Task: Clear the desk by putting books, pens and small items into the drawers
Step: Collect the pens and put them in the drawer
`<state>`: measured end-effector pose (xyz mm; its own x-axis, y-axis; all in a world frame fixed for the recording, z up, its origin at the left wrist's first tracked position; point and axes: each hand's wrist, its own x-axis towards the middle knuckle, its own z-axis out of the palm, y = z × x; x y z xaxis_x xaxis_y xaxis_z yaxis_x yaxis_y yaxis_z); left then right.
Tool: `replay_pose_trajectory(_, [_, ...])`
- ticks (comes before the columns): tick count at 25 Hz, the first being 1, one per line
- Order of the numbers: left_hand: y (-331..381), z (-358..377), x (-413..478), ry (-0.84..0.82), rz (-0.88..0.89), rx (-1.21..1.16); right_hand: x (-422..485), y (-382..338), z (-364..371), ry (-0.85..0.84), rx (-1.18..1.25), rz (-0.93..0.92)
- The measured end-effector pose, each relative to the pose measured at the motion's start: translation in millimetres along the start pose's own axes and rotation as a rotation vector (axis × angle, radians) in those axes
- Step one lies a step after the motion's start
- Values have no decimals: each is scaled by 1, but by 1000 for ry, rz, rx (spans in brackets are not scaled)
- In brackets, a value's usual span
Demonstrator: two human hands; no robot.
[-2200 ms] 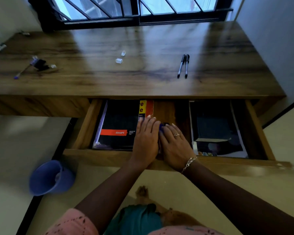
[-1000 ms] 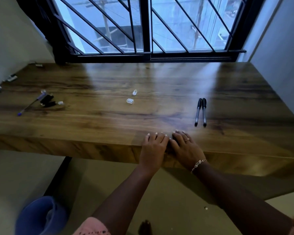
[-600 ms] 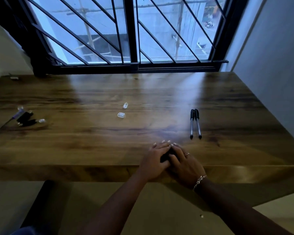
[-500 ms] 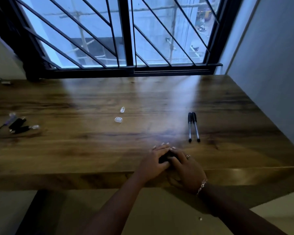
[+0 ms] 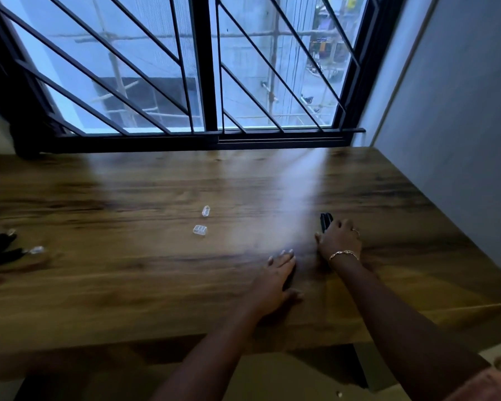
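Now both hands are on the wooden desk (image 5: 156,285), near its front edge and right of the middle. The left hand (image 5: 275,280) lies palm down with the fingers stretched toward the window, flat and open on the wood; a dark strip shows along its right side, too blurred to tell whether that is shadow or some object. The right hand (image 5: 340,241) is farther from the front edge and a little to the right, reaching over the two black pens (image 5: 326,221). Its fingers are spread and curved down over the pens' near ends, covering them, so only the far ends of the pens stick out beyond the fingertips. Whether the fingers have closed on the pens cannot be told. A chain bracelet (image 5: 344,254) circles that wrist and a ring (image 5: 355,231) sits on one finger.

Left of the hands, about mid-desk, two small clear plastic pieces (image 5: 200,230) lie close together, one slightly farther back than the other. At the far left edge of the view, several dark small items (image 5: 0,250) with pale ends rest on the desk, blurred. Behind the desk a barred window (image 5: 206,82) fills the far wall, and a plain wall (image 5: 460,111) runs along the right side.
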<state>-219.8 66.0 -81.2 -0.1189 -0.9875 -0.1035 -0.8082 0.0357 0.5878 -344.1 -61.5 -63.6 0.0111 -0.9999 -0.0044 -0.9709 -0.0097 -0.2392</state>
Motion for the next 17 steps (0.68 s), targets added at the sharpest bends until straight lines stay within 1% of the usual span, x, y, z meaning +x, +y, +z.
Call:
replay_pose_trajectory(2, [-4, -3, 10, -2, 8, 36, -1, -8, 7, 53, -76, -51])
replay_pose_trajectory(4, [-4, -6, 18, -13, -2, 62, -1, -12, 14, 96, -129, -64])
replay_pose_trajectory(5, [-4, -8, 22, -15, -4, 67, 2, -14, 14, 80, -136, -64])
replay_pose_trajectory(6, [-5, -11, 25, -17, -10, 61, 6, -18, 13, 50, -92, -66])
replay_pose_trajectory(7, [-6, -13, 26, -15, -10, 51, 10, -23, 9, 34, 42, -67])
replay_pose_trajectory(8, [-8, -15, 28, -5, -21, 29, 15, -30, 5, 21, 279, -84])
replay_pose_trajectory(10, [-10, -18, 24, 25, -74, -42, 19, -45, -3, -13, 893, -160])
replay_pose_trajectory(11, [-10, -20, 22, 47, -91, -70, 17, -52, -6, -1, 1083, -232])
replay_pose_trajectory(12, [-11, -21, 20, 67, -99, -54, 15, -56, -6, -7, 1169, -304])
replay_pose_trajectory(14, [-21, -29, 19, 124, -130, 55, 10, -62, 3, -90, 1238, -404])
replay_pose_trajectory(17, [-44, -55, 15, 214, -194, 142, 12, -75, 24, -236, 1295, -464])
